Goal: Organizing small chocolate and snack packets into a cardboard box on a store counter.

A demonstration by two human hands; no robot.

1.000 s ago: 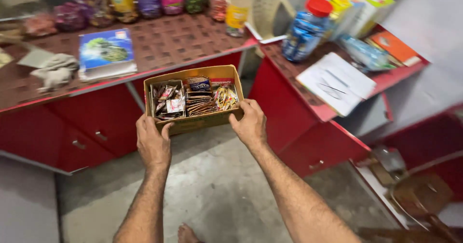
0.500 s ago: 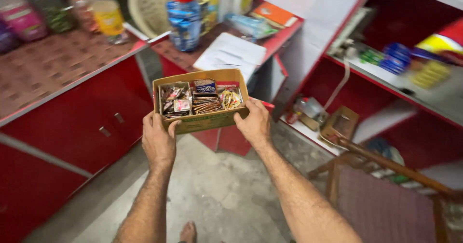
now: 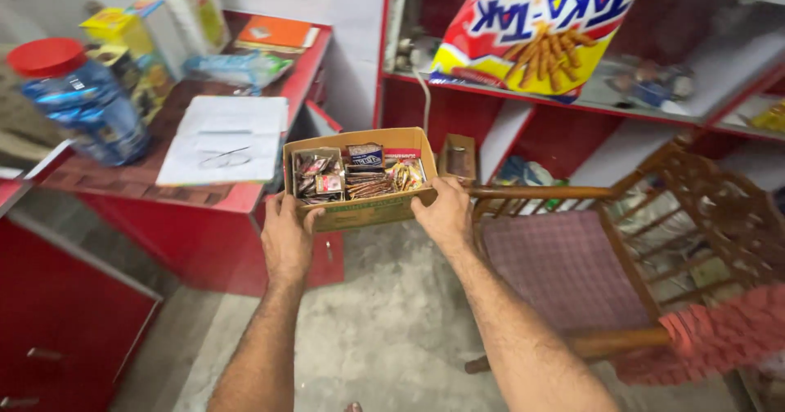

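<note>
- Red shelves (image 3: 572,105) and red counter (image 3: 204,195) line the room; grey concrete floor (image 3: 392,338).
- Wooden chair (image 3: 621,240), woven seat, at right.
- Big glossy snack bag (image 3: 536,28) hangs above.
- Cardboard box (image 3: 360,212), open top, packed with small sachets (image 3: 360,175), held in mid-air over the floor.
- Left hand (image 3: 286,236) clasps its left end, right hand (image 3: 441,212) its right end; thumbs on the rim, fingers curled underneath.

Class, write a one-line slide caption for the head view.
Both hands, left and right, hold a cardboard box of small packets beside a red counter and a wooden chair.
</note>
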